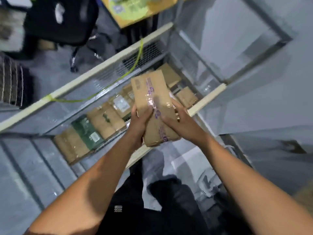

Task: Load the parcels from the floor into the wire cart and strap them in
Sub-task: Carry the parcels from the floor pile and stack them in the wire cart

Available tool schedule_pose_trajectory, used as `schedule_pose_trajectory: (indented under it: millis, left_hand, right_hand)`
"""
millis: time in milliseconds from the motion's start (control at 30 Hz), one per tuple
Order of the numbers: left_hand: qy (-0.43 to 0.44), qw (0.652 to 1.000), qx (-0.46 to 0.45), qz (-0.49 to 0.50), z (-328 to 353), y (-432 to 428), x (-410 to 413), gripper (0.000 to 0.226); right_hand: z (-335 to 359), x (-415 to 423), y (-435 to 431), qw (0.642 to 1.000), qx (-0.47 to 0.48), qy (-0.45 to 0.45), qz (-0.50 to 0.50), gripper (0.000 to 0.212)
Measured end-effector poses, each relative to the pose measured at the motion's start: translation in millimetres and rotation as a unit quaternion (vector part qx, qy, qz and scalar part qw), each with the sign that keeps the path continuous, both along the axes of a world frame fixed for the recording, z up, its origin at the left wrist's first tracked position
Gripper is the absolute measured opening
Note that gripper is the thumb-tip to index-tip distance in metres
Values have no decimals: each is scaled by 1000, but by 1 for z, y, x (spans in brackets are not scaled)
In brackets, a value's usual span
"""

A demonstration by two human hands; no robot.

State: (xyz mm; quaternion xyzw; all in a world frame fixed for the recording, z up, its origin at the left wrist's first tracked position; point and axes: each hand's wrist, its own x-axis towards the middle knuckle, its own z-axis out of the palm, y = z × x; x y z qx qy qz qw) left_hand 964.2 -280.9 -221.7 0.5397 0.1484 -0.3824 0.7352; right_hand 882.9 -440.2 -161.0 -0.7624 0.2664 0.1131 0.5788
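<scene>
Parcel: brown cardboard parcel with purple-printed tape (150,99), held above wire cart (101,72).
Left hand (138,122): fingers curled round it.
Right hand (176,119): likewise gripping.

The held parcel (149,89) is showing matt brown cardboard under glossy clear tape (153,102). The wire cart (145,55) is looking like grey metal mesh — its rails (94,71) pale and matt — while one green parcel (87,131) inside is shining like plastic.
</scene>
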Motion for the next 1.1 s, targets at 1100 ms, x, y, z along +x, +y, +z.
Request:
schedule_pose_trajectory:
  millis: [1100]
  left_hand:
    - [140,983,121,-22,-393,141,41,93]
  right_hand:
    - [-458,168,41,931,162,207,252,59]
